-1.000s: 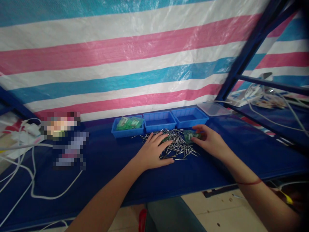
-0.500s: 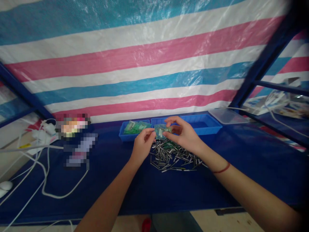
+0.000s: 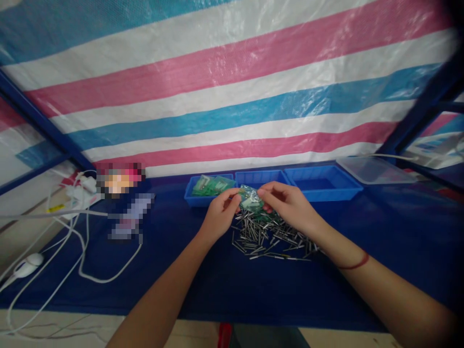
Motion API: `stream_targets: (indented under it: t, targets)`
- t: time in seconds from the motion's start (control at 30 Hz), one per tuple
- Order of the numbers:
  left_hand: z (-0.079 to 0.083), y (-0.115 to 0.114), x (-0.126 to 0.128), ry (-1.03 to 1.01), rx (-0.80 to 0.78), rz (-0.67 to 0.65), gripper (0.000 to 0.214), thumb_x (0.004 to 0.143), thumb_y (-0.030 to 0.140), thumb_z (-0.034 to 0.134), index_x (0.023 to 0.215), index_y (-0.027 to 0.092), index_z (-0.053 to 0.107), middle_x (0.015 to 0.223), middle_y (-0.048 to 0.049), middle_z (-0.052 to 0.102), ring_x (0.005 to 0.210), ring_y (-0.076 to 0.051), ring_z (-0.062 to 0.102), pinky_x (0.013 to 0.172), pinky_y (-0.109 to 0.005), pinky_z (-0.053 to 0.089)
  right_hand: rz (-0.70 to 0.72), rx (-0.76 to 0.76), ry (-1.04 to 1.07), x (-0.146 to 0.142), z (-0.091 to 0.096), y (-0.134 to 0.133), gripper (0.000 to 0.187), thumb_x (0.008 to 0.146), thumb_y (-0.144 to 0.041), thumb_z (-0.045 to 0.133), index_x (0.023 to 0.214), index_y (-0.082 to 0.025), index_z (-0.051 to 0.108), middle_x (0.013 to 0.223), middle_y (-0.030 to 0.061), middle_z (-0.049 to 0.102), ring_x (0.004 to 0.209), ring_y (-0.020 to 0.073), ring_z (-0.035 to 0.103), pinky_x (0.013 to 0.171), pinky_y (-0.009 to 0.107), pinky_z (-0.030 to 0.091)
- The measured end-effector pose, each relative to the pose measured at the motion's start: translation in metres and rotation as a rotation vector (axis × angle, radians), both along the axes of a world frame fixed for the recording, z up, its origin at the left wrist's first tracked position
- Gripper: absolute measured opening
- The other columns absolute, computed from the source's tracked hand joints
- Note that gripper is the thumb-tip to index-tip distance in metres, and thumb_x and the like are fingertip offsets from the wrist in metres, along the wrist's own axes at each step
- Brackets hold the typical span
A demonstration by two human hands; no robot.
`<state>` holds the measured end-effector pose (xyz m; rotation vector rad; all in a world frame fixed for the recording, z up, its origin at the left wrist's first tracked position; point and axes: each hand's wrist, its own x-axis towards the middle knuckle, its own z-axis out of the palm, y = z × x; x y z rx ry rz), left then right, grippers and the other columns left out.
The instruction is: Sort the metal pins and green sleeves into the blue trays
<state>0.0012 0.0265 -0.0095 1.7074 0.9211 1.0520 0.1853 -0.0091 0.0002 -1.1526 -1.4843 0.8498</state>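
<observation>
Presently a small clear packet [image 3: 251, 199] is pinched by the closed fingertips of the left hand [image 3: 219, 215] and right hand [image 3: 290, 208], just above the pile of metal pins [image 3: 268, 237]. It seems to be under handling, and a steady two-sided grip is called for.

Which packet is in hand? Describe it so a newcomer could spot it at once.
On the blue table below the striped tarp, a pile of metal pins lies before three blue trays. Just above the pile, left hand and right hand pinch one green packet between them. The other green packets lie in the leftmost tray; this one alone is in hand.
</observation>
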Motion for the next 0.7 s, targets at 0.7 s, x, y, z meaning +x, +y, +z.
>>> stream_targets:
  t: [0.7]
  targets:
    - [0.0039, -0.0022, 0.0018, -0.116, -0.099, 0.049, 0.038, 0.084, 0.047, 0.056, 0.100, 0.014, 0.066, 0.072, -0.0013, 0.062, 0.054, -0.008, 0.052, 0.055, -0.022, 0.042, 0.029, -0.159, 0.304, 0.0012, 0.0049, -0.0009, 0.034, 0.079, -0.051, 0.061, 0.086, -0.017, 0.061, 0.075, 0.0049, 0.069, 0.059, 0.0138, 0.065, 0.045, 0.023, 0.046]
